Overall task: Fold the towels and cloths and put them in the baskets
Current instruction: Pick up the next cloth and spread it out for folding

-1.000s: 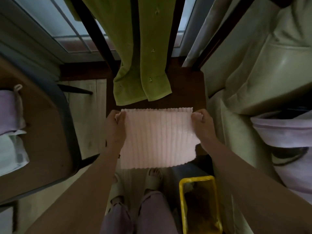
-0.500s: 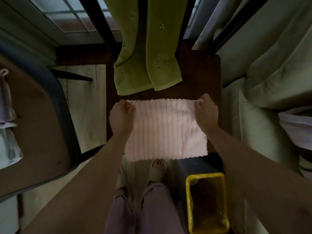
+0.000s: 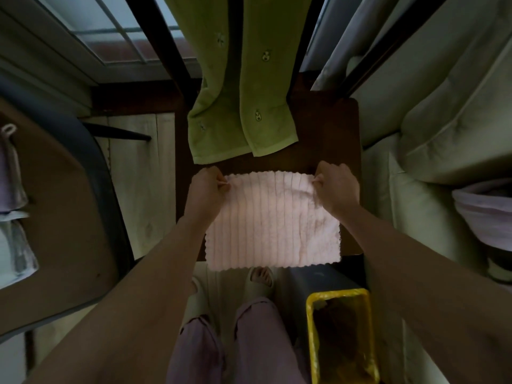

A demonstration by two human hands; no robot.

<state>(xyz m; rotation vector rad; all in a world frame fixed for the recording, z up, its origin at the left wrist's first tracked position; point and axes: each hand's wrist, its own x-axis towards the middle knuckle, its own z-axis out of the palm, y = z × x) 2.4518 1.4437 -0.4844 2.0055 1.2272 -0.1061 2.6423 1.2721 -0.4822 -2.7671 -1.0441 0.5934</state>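
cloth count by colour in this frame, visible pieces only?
Pink: 1, ribbed cloth, top corners pinched by left hand and right hand
Green: 1, hanging towel
Lilac: 2, left, right
White: 1, left edge
Total: 5

I can't see where the hanging green terry towel (image 3: 238,101) is hung: the top edge cuts it. The ribbed pale pink cloth (image 3: 273,223) hides part of the dark wooden table (image 3: 327,139). The frame's bottom edge crops the yellow-lined bin (image 3: 342,336).
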